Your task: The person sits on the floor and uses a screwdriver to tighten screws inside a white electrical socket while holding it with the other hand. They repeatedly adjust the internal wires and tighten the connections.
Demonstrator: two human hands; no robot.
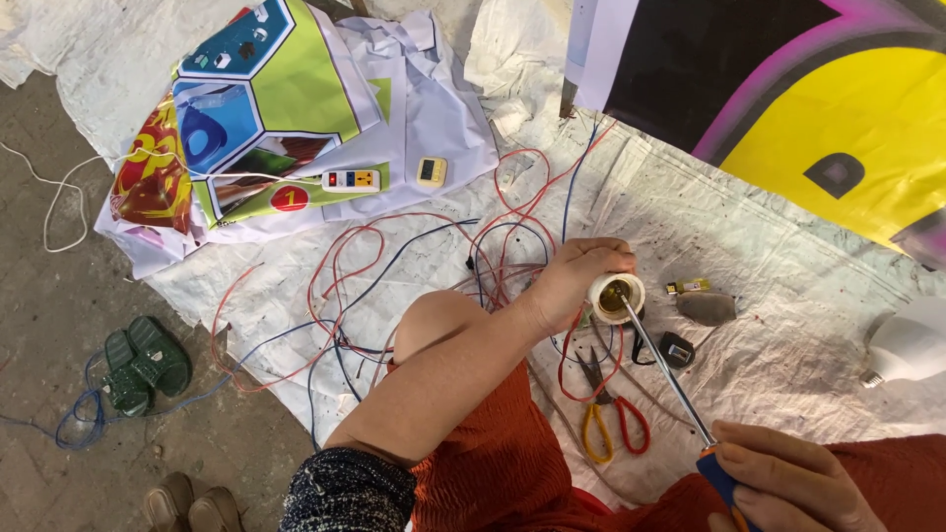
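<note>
Lamp holder [615,296] in left hand [576,276], screwdriver [665,369] inside

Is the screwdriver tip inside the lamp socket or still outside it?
Inside: the screwdriver shaft runs from the right hand into the socket held by the left hand.

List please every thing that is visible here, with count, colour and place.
lamp socket: 1, white, held in left hand
screwdriver: 1, metal shaft, blue-orange handle, tip inside socket
pliers: 1, yellow and red handles, on sheet below socket
wires: many, red and blue, tangled on sheet
power strip: 1, white, on printed banner
small timer: 1, cream, beside strip
sandals: 2, green, on floor at left
bulb: 1, white, right edge
sheet: 1, white, on floor
left hand: grips socket
right hand: holds screwdriver handle
</note>
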